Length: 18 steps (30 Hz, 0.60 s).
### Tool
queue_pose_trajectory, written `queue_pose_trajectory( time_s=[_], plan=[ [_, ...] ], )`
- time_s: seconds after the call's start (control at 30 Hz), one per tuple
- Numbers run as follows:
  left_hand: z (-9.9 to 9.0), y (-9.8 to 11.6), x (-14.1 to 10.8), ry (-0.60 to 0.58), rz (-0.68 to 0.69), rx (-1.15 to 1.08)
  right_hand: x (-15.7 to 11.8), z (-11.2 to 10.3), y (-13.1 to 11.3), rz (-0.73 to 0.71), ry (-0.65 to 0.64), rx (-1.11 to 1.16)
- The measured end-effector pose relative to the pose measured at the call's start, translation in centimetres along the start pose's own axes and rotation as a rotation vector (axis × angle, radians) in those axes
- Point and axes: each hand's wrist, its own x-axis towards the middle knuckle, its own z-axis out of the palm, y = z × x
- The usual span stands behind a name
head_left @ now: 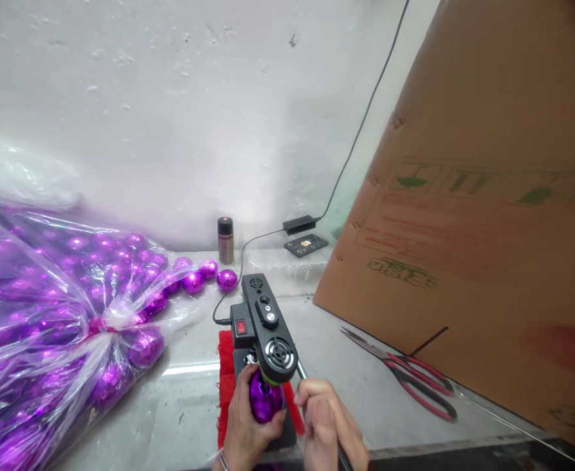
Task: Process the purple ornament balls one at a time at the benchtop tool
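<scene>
A shiny purple ball [266,400] is held in my left hand [250,422], fingers curled round it, under the front end of a black machine [270,327]. The machine has round vents and a red switch [241,326], and stands on a red mat [226,386]. Just right of the ball, my right hand [329,422] is closed round a thin metal rod with a dark handle [343,458]. The rod's upper end reaches the machine's right side. The contact between ball and machine is partly hidden under the machine's head.
Plastic bags of purple balls [105,261] fill the left, with loose balls [227,280] beside them. Behind stand a small bottle [225,241], a phone [306,245] and a power adapter [299,225]. Red-and-black scissors [422,386] lie right, by a large cardboard box [464,216].
</scene>
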Motion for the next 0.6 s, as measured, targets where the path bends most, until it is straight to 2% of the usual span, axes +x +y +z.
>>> queue_pose_trajectory(
  time_s=[0.3,0.6],
  plan=[
    [0.1,0.8,0.4,0.050,-0.030,-0.016,1.0,-0.3,0.9,-0.160,-0.042,-0.031],
    [0.0,1.4,0.8,0.020,-0.038,-0.031,1.3,0.0,1.0,-0.196,-0.023,-0.029]
  ],
)
